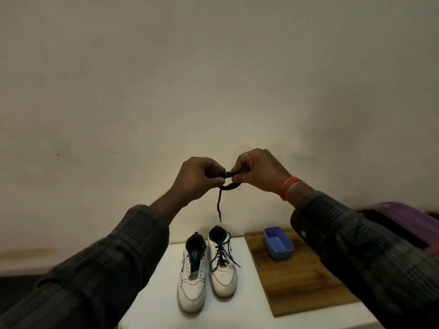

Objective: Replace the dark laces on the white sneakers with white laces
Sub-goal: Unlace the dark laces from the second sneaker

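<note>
Two white sneakers stand side by side on the white table (pixel 237 314), toes toward me. The left sneaker (pixel 193 274) has no lace in its eyelets. The right sneaker (pixel 222 262) still carries a dark lace, loosened at the top. High above them, my left hand (pixel 198 178) and my right hand (pixel 257 170) both pinch a folded dark lace (pixel 228 176) between thumbs and fingers. One end of it hangs down toward the shoes. No white laces are visible.
A wooden board (pixel 299 281) lies on the table to the right of the shoes, with a blue plastic tub (pixel 278 243) on its far end. A purple container (pixel 403 217) sits at the right edge behind my sleeve. A plain wall fills the background.
</note>
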